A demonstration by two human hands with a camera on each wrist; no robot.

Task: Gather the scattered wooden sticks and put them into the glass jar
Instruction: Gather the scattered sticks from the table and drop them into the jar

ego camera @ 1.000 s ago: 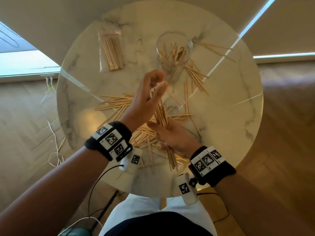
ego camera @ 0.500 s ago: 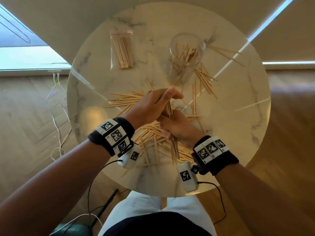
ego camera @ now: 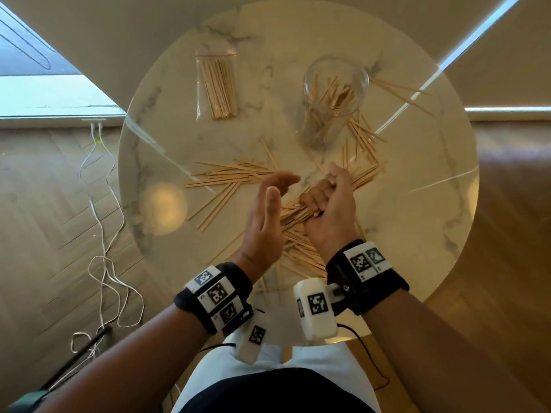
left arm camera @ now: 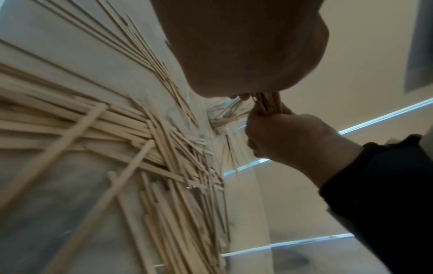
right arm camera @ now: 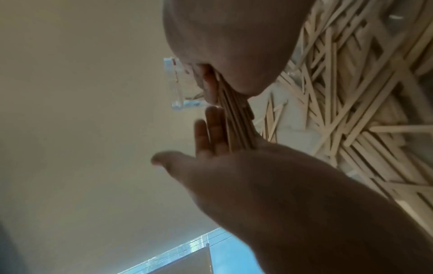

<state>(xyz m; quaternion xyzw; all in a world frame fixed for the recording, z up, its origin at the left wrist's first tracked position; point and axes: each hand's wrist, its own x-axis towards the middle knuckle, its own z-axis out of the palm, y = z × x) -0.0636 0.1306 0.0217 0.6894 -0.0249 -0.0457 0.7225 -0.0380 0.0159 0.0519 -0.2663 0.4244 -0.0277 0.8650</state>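
The right hand (ego camera: 331, 210) has its fingers (ego camera: 313, 198) curled tight round a bundle of wooden sticks (right arm camera: 236, 122); how many it grips cannot be counted, since palm and knuckles cover most of the bundle in every view. The left hand (ego camera: 265, 222) stands edge-up just beside it, fingers straight and together, thumb apart, holding nothing; whether it touches the bundle cannot be told from the head view. Beneath both hands a loose heap of scattered sticks (ego camera: 226, 177) lies on the round marble surface (ego camera: 417, 222), partly hidden by the wrists. The glass jar (ego camera: 334, 96) stands upright toward the far side, well apart from the hands, with a number of sticks leaning inside it. More sticks lie just beside its base. A clear plastic packet (ego camera: 217, 87), sticks inside, lies flat to the jar's left.
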